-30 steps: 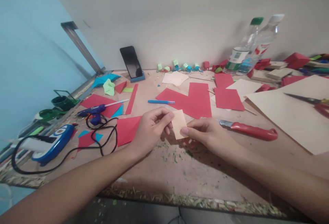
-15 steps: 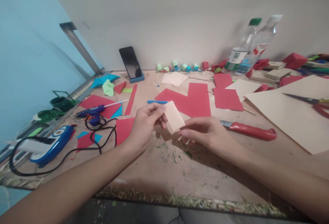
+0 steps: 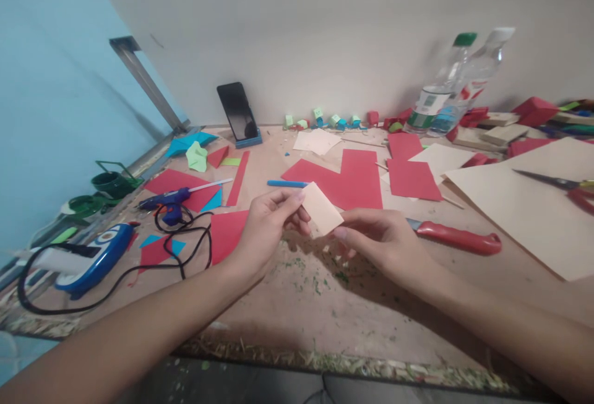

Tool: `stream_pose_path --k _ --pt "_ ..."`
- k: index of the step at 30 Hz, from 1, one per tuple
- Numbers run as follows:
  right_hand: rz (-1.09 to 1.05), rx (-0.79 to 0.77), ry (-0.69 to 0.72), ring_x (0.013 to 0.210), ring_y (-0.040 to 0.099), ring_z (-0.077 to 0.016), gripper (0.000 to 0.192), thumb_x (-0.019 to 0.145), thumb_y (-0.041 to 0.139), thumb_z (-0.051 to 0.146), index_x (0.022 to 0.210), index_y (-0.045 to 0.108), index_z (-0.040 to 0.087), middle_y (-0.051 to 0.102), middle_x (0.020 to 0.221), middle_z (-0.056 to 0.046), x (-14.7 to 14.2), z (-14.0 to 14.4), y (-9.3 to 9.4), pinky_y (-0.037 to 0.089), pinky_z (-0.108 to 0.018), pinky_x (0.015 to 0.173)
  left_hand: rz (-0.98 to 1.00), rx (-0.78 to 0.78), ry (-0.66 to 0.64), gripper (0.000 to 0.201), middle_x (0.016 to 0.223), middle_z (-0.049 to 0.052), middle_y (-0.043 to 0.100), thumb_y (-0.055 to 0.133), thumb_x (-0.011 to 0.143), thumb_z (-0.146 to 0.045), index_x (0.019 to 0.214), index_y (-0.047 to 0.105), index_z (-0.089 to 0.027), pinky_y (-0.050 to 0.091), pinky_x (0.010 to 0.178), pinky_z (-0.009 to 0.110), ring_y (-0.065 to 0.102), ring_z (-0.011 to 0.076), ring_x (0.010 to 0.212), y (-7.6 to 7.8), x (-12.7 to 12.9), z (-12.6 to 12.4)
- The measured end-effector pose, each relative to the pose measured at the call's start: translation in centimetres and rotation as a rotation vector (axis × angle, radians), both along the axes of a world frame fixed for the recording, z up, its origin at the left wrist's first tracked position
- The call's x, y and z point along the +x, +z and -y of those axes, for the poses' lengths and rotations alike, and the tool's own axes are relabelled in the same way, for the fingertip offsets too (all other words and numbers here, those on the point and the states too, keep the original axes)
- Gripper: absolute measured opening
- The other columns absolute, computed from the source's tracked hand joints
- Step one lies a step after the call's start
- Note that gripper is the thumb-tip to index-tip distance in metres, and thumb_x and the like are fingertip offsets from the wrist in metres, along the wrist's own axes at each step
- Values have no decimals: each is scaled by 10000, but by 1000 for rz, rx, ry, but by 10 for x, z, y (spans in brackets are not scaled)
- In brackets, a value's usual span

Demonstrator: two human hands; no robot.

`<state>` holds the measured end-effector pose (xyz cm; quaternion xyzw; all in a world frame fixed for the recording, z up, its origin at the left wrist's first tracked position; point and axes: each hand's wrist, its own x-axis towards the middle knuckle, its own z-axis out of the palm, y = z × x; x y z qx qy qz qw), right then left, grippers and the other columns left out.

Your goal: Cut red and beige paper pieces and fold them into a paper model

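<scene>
A small cream paper rectangle (image 3: pixel 322 208), perhaps folded, is held tilted above the table between both hands. My left hand (image 3: pixel 277 218) pinches its upper left corner between thumb and fingers. At its lower right corner, my right hand (image 3: pixel 371 237) grips with thumb and fingertips. Behind the paper lie a blue pen (image 3: pixel 285 184) and an L-shaped red paper sheet (image 3: pixel 359 181). A red-handled knife (image 3: pixel 459 237) rests to the right of my right hand, its blade partly hidden by it.
A blue glue gun (image 3: pixel 174 200) with a looping black cable lies left among red and blue paper pieces. A phone (image 3: pixel 238 113) stands at the back. Two bottles (image 3: pixel 429 107) and wood blocks (image 3: pixel 503 133) are back right. Scissors (image 3: pixel 552 179) lie on a large cream sheet (image 3: pixel 524 206).
The cream paper has moved slightly right in my hands and is turned a little more. Both hands keep hold of it. The things on the table stay put.
</scene>
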<state>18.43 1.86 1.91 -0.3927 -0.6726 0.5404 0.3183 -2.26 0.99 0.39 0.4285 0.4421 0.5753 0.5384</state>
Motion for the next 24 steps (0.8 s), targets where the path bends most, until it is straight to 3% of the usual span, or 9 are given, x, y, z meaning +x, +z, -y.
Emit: stream_pose_path --k 11,16,19,24 --pt "-57 -1 -128 546 611 -127 239 921 682 378 858 790 174 666 593 6 0 5 0 475 -230 529 -44 33 -4 255 662 -7 668 781 875 -360 749 685 -160 528 516 218 615 96 504 4 3 4" --pt "-118 -7 -184 512 592 -133 299 911 697 407 722 767 187 641 542 -2 0 5 -1 457 -258 530 -53 45 24 276 653 -2 667 781 869 -362 720 678 -154 517 514 211 605 87 497 6 4 6" --pt "-220 -100 -176 516 615 -137 304 893 734 423 705 776 187 658 576 -8 -1 5 -2 469 -261 530 -51 90 48 249 652 -3 672 770 881 -345 738 699 -154 522 529 209 607 85 504 7 4 6" --pt "-283 -153 -42 578 655 -130 212 912 752 379 812 824 207 665 618 6 2 2 -5 506 -236 567 -106 142 70 231 654 -12 673 760 897 -340 760 713 -160 524 536 211 611 88 504 8 1 5"
